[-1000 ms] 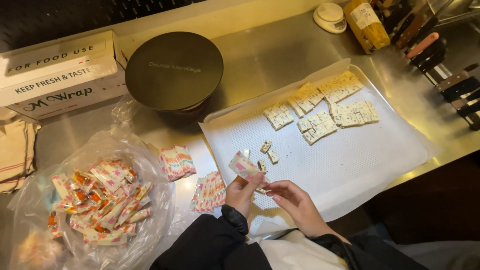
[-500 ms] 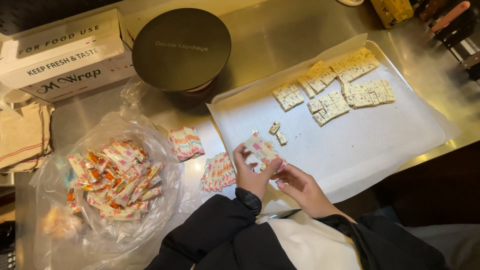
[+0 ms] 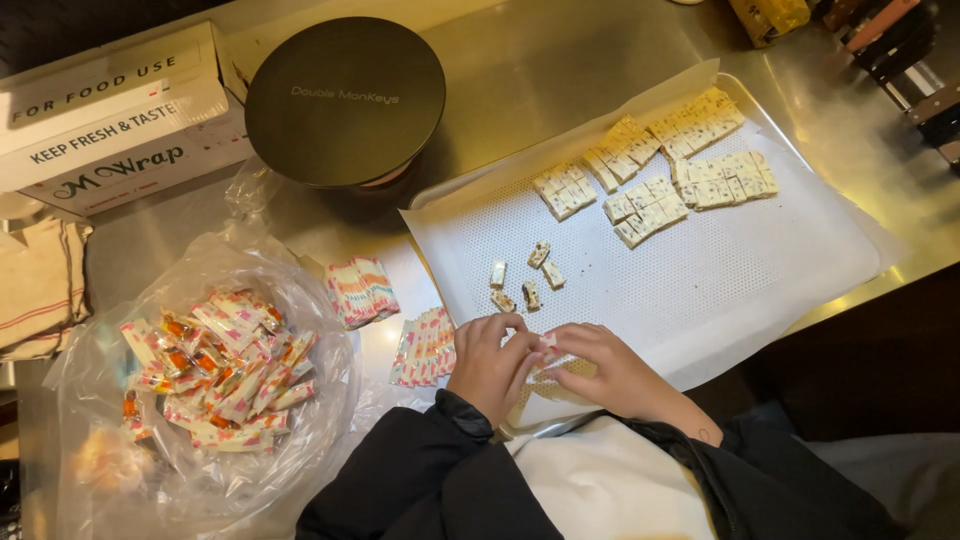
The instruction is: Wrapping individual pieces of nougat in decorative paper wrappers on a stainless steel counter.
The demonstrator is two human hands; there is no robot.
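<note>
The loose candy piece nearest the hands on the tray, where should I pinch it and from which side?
Pinch that candy piece across its long sides, coming straight down from above. It lies flat on the tray liner, with a gap between it and the neighbouring pieces.

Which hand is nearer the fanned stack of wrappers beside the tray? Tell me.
Left. The left hand sits just right of the fanned stack of wrappers, almost touching it. The right hand lies farther right, beyond the left hand, over the tray edge.

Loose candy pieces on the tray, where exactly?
Head view: four loose candy pieces lie on the tray liner, left of centre, just above the left hand and right hand.
</note>
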